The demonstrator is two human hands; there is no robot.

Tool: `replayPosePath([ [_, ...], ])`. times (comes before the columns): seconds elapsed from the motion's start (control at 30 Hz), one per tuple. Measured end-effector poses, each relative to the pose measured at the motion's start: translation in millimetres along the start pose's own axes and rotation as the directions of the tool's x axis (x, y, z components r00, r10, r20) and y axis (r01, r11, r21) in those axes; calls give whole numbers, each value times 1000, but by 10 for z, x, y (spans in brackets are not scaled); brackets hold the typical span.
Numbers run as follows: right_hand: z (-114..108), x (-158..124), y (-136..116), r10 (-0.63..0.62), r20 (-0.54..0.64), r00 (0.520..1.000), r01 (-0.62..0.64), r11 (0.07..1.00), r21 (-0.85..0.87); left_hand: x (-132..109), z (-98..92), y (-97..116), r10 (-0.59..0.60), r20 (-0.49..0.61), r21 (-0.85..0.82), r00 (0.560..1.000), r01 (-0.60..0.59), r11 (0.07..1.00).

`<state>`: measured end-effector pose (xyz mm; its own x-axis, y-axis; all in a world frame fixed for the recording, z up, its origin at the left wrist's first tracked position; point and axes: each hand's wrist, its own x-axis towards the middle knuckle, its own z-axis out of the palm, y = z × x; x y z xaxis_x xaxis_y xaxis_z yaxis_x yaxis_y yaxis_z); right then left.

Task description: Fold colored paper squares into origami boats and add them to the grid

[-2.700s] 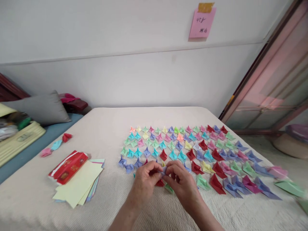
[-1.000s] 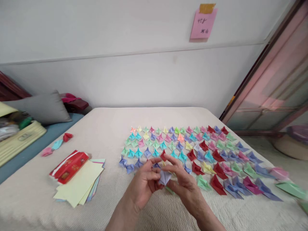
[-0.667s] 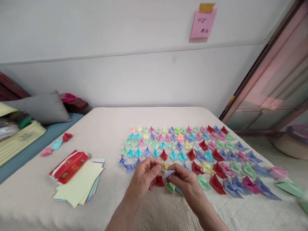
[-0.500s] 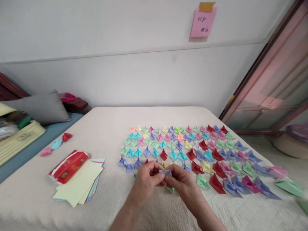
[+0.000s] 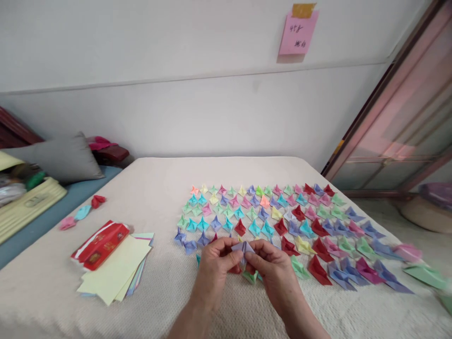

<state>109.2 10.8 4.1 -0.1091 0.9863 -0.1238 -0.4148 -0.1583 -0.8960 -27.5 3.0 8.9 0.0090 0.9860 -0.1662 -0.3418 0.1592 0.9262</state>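
Observation:
A small folded piece of lavender paper (image 5: 243, 247) is pinched between my two hands, its pointed top facing up. My left hand (image 5: 217, 268) grips its left side with thumb and fingers. On the right side, my right hand (image 5: 273, 268) holds it the same way, both thumbs on the near face. Rows of small folded paper boats (image 5: 254, 227) in many colours lie beyond and to the right of my hands. Some folded pieces, one of them green (image 5: 250, 277), lie under my hands and are partly hidden.
Left on the cream cover (image 5: 169, 301) are a red packet (image 5: 101, 245) and a stack of pale yellow and coloured sheets (image 5: 115, 270). Pink, blue and red folded pieces (image 5: 83, 212) lie behind them. A grey pillow (image 5: 72, 157) sits far left; a pink note (image 5: 299, 32) hangs on the wall.
The lavender paper has turned from a flat strip shape to a pointed one between my fingers. My right hand's thumb has shifted up onto its face.

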Motion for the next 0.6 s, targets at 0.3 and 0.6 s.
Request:
replayPosePath([
  [0.3,-31,5,-3,32,-26,999,-33,999,-18,23,-18,94,-25,20,140,1000,22,990],
  [0.6,7,-26,23,-20,20,1000,19,999,27,-33,64,82,4,-68,59,998,0,998],
])
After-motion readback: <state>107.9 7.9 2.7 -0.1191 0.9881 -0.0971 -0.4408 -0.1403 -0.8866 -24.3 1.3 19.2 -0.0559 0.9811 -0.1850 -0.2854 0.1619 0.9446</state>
